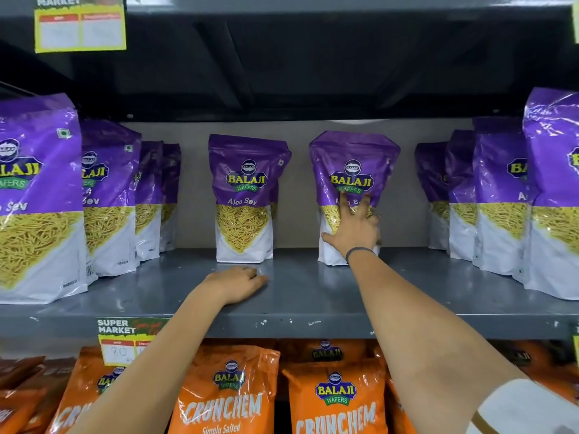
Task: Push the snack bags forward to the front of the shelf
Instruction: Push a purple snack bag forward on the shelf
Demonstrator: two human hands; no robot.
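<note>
Two purple and white Aloo Sev snack bags stand upright far back on the grey shelf (313, 296). My right hand (354, 228) is on the front of the right bag (354, 164), fingers spread over it and curling round its right edge. The left bag (242, 195) stands free, with another bag partly hidden behind it. My left hand (236, 281) rests flat on the shelf just in front of the left bag, not touching it and holding nothing.
A row of the same purple bags (37, 195) reaches the shelf front at the left, another row (551, 189) at the right. Orange Crunchem bags (225, 389) fill the shelf below. A price tag (125, 336) hangs on the shelf edge. The upper shelf is low overhead.
</note>
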